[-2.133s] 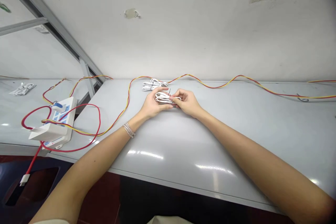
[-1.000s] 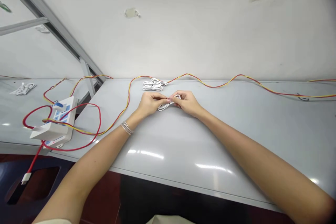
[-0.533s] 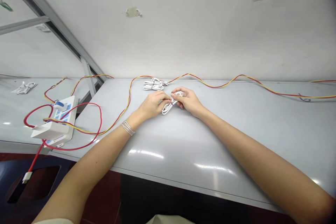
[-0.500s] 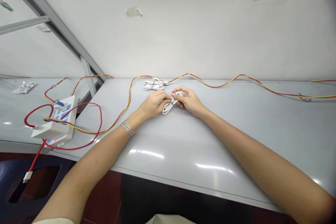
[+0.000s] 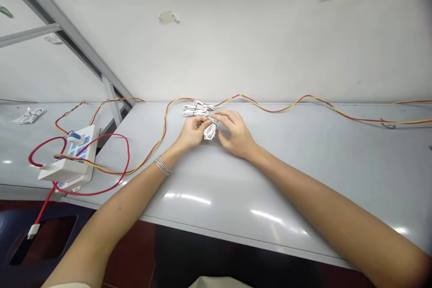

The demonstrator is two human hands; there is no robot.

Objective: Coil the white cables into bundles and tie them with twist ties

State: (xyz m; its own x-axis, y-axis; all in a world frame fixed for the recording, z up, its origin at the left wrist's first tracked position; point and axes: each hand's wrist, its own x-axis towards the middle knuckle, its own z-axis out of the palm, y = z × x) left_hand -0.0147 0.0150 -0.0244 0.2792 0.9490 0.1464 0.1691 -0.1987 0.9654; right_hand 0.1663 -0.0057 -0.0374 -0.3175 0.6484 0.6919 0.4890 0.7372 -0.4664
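White cable coil [image 5: 209,132]: between both hands, over the desk's [image 5: 216,184] far half; probably light, bendy, apt to spring loose, best held at its dark tie [image 5: 213,123].
Left hand [image 5: 193,132]: fingers pinching the coil's tied end.
Right hand [image 5: 236,135]: fingers parted, curved beside the coil; contact unclear.
Second coil [image 5: 196,110]: white, rounded loops, similarly bound, lying just behind.
Desk: smooth, glossy, grey.

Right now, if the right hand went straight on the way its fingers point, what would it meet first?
The right hand would probably meet the white cable bundle held by the left hand, though depth is unclear.
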